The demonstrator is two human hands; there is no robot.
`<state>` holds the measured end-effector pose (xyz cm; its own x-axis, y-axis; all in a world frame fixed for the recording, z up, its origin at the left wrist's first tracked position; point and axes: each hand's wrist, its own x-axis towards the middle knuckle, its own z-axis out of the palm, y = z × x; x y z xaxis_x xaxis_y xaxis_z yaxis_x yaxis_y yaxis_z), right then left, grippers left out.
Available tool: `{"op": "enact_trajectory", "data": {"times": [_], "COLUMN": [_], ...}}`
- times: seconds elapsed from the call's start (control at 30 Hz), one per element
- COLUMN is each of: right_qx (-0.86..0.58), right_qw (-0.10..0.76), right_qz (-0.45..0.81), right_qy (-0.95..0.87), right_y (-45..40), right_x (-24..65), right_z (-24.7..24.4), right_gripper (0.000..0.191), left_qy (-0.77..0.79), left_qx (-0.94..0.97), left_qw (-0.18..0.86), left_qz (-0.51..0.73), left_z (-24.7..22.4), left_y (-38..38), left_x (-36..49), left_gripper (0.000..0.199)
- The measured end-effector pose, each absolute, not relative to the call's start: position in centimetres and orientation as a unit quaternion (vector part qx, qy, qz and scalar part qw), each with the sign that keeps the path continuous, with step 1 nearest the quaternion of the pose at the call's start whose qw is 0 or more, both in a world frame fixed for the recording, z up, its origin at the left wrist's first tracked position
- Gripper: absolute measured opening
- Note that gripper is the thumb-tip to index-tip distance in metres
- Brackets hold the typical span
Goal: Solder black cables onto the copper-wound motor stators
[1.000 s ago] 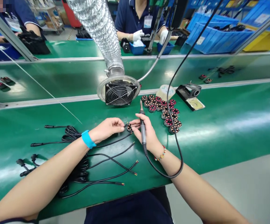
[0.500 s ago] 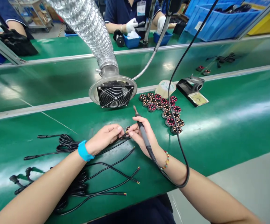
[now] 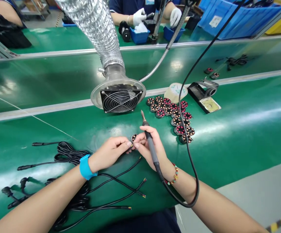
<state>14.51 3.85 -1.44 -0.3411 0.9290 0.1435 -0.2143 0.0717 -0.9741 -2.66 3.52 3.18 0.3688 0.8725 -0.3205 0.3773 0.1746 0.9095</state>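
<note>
My left hand (image 3: 113, 151), with a blue band at the wrist, pinches the end of a black cable. Thumb and fingers of my right hand (image 3: 152, 145) meet at the same cable end, beside a small round coil part (image 3: 134, 138) partly hidden by the fingers. A soldering iron (image 3: 150, 140) rests in my right hand, its tip pointing away and up, clear of the coil part. Black cables (image 3: 69, 153) lie coiled on the left, and several stripped ends (image 3: 143, 180) show coloured wires near the table's front.
A fume extractor fan (image 3: 121, 101) hangs just beyond my hands. Several round coil parts (image 3: 176, 121) stand right of it, near a tape roll (image 3: 175, 93) and an iron stand (image 3: 203, 92). The iron's cord loops over my right forearm. Opposite, a person's gloved hands work near blue bins (image 3: 140, 36).
The view has shifted slightly. More of the round coil part shows between my hands, and both hands still pinch at the cable end. The co-worker's right-side gloved hand has moved slightly.
</note>
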Motion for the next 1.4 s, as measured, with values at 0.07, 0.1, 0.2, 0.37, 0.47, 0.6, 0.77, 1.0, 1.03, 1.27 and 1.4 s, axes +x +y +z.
{"op": "enact_trajectory", "data": {"times": [0.07, 0.1, 0.2, 0.37, 0.47, 0.6, 0.77, 1.0, 1.03, 1.27, 1.4], "right_qx": [-0.313, -0.307, -0.303, -0.332, -0.379, -0.440, -0.504, -0.497, -0.488, -0.494, -0.500], "right_qw": [0.476, 0.478, 0.488, 0.476, 0.449, 0.374, 0.397, 0.499, 0.502, 0.480, 0.476], "right_qz": [0.585, 0.574, 0.526, 0.478, 0.461, 0.471, 0.377, 0.254, 0.247, 0.254, 0.264], "right_qy": [-0.577, -0.590, -0.627, -0.660, -0.665, -0.667, -0.668, -0.663, -0.670, -0.679, -0.674], "right_y": [3.7, 3.7, 3.4, 3.2, 3.5, 3.7, 2.1, 0.1, 0.1, 0.1, 0.0], "right_x": [14.5, 14.5, 14.4, 14.2, 14.7, 16.6, 18.1, 17.2, 17.2, 17.5, 17.4], "right_z": [-1.2, -0.9, -0.4, -0.8, -0.7, 1.3, 2.9, -0.1, -0.4, -1.0, -1.2], "right_gripper": [0.038, 0.036, 0.031, 0.039, 0.039, 0.036, 0.025, 0.019, 0.017, 0.013, 0.013], "left_qy": [0.507, 0.497, 0.466, 0.520, 0.570, 0.601, 0.612, 0.621, 0.622, 0.637, 0.640], "left_qx": [0.590, 0.570, 0.468, 0.427, 0.475, 0.545, 0.593, 0.609, 0.611, 0.632, 0.649], "left_qw": [0.590, 0.619, 0.723, 0.706, 0.628, 0.541, 0.478, 0.447, 0.443, 0.395, 0.363], "left_qz": [0.215, 0.211, 0.201, 0.221, 0.235, 0.222, 0.216, 0.208, 0.209, 0.196, 0.194], "left_z": [3.2, 3.3, 3.3, 3.2, 2.8, 1.9, 1.3, 1.3, 1.3, 1.5, 1.6], "left_y": [3.5, 3.4, 3.2, 3.9, 4.8, 5.4, 5.2, 5.2, 5.1, 4.9, 4.9], "left_x": [-2.7, -2.7, -2.6, -2.7, -3.0, -3.2, -3.1, -3.0, -3.0, -2.7, -2.7], "left_gripper": [0.034, 0.034, 0.036, 0.029, 0.023, 0.019, 0.015, 0.017, 0.016, 0.016, 0.017]}}
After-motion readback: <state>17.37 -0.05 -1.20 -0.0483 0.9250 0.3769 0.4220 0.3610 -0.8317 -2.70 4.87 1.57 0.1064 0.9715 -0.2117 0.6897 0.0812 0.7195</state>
